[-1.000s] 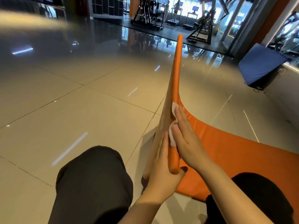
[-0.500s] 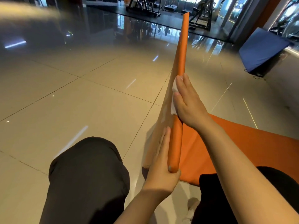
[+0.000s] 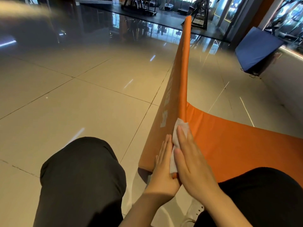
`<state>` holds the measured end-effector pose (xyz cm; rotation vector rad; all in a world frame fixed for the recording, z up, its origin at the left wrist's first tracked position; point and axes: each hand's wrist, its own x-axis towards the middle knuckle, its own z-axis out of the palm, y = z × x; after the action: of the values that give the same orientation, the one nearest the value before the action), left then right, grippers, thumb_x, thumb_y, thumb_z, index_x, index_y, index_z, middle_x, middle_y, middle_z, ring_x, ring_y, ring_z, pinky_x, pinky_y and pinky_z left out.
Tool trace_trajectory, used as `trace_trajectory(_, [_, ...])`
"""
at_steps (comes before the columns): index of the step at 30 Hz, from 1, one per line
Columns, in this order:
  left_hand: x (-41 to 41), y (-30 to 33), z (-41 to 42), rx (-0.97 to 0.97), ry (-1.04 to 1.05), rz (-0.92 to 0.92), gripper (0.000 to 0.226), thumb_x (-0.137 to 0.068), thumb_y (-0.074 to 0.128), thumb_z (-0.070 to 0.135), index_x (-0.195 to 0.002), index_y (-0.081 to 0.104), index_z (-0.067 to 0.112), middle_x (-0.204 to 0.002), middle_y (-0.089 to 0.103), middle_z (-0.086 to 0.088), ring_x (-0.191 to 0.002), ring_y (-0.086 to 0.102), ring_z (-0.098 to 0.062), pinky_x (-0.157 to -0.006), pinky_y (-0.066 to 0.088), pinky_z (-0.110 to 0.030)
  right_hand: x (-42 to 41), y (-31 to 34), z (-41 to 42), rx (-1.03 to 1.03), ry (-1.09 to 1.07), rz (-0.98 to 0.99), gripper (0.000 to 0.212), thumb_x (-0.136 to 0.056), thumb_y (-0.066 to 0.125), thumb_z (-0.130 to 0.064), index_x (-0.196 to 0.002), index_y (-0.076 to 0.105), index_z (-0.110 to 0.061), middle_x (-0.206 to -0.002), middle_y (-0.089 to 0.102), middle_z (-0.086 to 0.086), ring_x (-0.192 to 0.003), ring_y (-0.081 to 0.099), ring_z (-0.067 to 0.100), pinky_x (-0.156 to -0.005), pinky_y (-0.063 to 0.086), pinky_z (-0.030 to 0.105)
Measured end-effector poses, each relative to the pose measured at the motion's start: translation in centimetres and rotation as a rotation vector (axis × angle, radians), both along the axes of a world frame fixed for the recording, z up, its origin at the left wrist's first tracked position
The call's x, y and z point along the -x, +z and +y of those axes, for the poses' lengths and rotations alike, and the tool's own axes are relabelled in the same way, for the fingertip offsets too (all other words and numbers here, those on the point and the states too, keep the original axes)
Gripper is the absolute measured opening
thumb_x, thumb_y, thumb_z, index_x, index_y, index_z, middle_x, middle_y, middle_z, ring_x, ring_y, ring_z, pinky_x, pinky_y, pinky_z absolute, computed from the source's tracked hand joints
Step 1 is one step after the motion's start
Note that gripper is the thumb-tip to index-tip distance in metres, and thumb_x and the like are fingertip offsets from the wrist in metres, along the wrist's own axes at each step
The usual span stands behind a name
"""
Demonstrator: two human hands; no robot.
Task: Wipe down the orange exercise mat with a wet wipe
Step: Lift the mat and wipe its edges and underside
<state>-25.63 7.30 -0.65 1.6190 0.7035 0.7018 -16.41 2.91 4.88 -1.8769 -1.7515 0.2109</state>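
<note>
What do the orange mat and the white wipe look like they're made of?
Orange mat: seemingly padded foam under smooth vinyl-like skin; it bends in a soft curve and has a rounded, slightly shiny edge.
White wipe: thin, soft nonwoven cloth or paper, crumpled under the right hand.

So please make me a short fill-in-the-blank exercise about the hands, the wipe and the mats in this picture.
1. The right hand presses a white ____ against the orange exercise mat.
2. The left hand braces the mat's raised edge from its ____ side.
3. The folded mat in the background is ____.

Missing words: wet wipe; left; blue
</note>
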Motion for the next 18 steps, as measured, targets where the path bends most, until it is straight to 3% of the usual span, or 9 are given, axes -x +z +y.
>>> trace_trajectory(2, [1.0, 0.4, -0.2, -0.01, -0.054, 0.055, 0.094, -0.08, 0.049, 0.024, -0.142, -0.01, 0.064, -0.152, -0.008, 0.045, -0.147, -0.002, 0.008, -0.123, 0.013, -0.046, -1.6, 0.8, 2.1, -0.091, -0.005, -0.049, 0.054, -0.104, 0.018, -0.04, -0.152, -0.005, -0.036, -0.157, -0.013, -0.022, -0.145, -0.01, -0.007, -0.118, -0.004, 0.015])
trace_trajectory(4, [1.8, 0.9, -0.6, -0.057, -0.095, 0.075, 0.098, -0.073, 0.045, 0.017, -0.137, -0.011, 0.067, -0.146, -0.012, 0.05, -0.146, -0.005, 0.01, -0.123, 0.016, -0.046, -4.1, 2.3, 5.8, -0.111, -0.069, -0.055, 0.055, -0.106, 0.018, -0.037, -0.156, -0.003, -0.026, -0.163, -0.006, -0.013, -0.15, -0.002, 0.005, -0.124, 0.003, 0.032])
trace_trajectory(8, [1.8, 1.7, -0.8, -0.051, -0.044, 0.07, 0.102, -0.074, 0.048, 0.015, -0.137, -0.006, 0.075, -0.161, 0.004, 0.027, -0.147, 0.02, -0.037, -0.115, 0.026, -0.062, -5.8, 5.1, 11.8, -0.112, -0.09, -0.002, 0.06, -0.103, 0.02, -0.04, -0.156, 0.012, -0.012, -0.16, 0.021, 0.012, -0.146, 0.023, 0.028, -0.12, 0.021, 0.049])
trace_trajectory(9, [2.3, 1.6, -0.5, -0.025, -0.041, 0.035, 0.103, -0.075, 0.049, 0.012, -0.138, -0.004, 0.073, -0.161, 0.005, 0.027, -0.146, 0.024, -0.037, -0.115, 0.028, -0.06, -5.3, 5.2, 12.1, -0.114, -0.07, 0.017, 0.06, -0.104, 0.021, -0.04, -0.156, 0.012, -0.011, -0.161, 0.02, 0.013, -0.147, 0.021, 0.027, -0.122, 0.017, 0.046])
trace_trajectory(11, [3.0, 1.6, 0.4, -0.023, -0.042, -0.052, 0.104, -0.079, 0.051, 0.002, -0.145, -0.001, 0.064, -0.16, 0.007, 0.029, -0.142, 0.037, -0.017, -0.112, 0.039, -0.044, -3.9, 4.1, 10.9, -0.095, -0.031, 0.061, 0.059, -0.107, 0.023, -0.034, -0.157, 0.001, -0.011, -0.165, 0.004, 0.008, -0.151, 0.004, 0.018, -0.123, 0.003, 0.032])
trace_trajectory(13, [2.3, 1.4, 1.2, 0.022, -0.043, -0.027, 0.104, -0.083, 0.055, -0.008, -0.153, 0.002, 0.049, -0.162, 0.014, 0.02, -0.131, 0.046, 0.001, -0.102, 0.045, -0.028, -1.7, 1.8, 8.2, -0.048, 0.021, 0.117, 0.061, -0.105, 0.02, -0.039, -0.155, -0.008, -0.019, -0.164, -0.008, 0.0, -0.15, -0.008, 0.011, -0.123, 0.0, 0.034])
trace_trajectory(15, [1.6, -1.8, 2.6, 0.118, 0.198, 0.028, 0.089, -0.095, 0.057, 0.003, -0.158, 0.0, 0.03, -0.166, 0.003, 0.005, -0.147, 0.021, -0.002, -0.116, 0.028, -0.027, 0.7, -0.5, 4.9, 0.049, 0.062, 0.166, 0.057, -0.104, 0.016, -0.047, -0.149, -0.016, -0.035, -0.161, -0.017, -0.012, -0.148, -0.015, 0.003, -0.123, -0.001, 0.037])
trace_trajectory(17, [1.2, -3.0, 2.9, -0.221, 0.499, 0.781, 0.053, -0.109, 0.013, 0.016, -0.155, -0.014, 0.013, -0.161, -0.02, -0.01, -0.149, -0.018, -0.016, -0.117, 0.008, -0.013, 2.3, -1.7, 2.3, 0.132, 0.107, 0.222, 0.052, -0.105, 0.015, -0.047, -0.143, -0.021, -0.045, -0.156, -0.025, -0.024, -0.143, -0.021, -0.006, -0.123, -0.004, 0.035])
trace_trajectory(18, [1.4, -2.2, 2.8, -0.267, 0.482, 0.85, 0.05, -0.106, -0.004, 0.02, -0.151, -0.026, 0.016, -0.157, -0.031, -0.007, -0.147, -0.025, -0.019, -0.111, 0.005, -0.004, 2.8, -2.0, 1.4, 0.14, 0.12, 0.238, 0.053, -0.104, 0.015, -0.046, -0.141, -0.024, -0.048, -0.153, -0.027, -0.028, -0.141, -0.023, -0.009, -0.123, -0.005, 0.034])
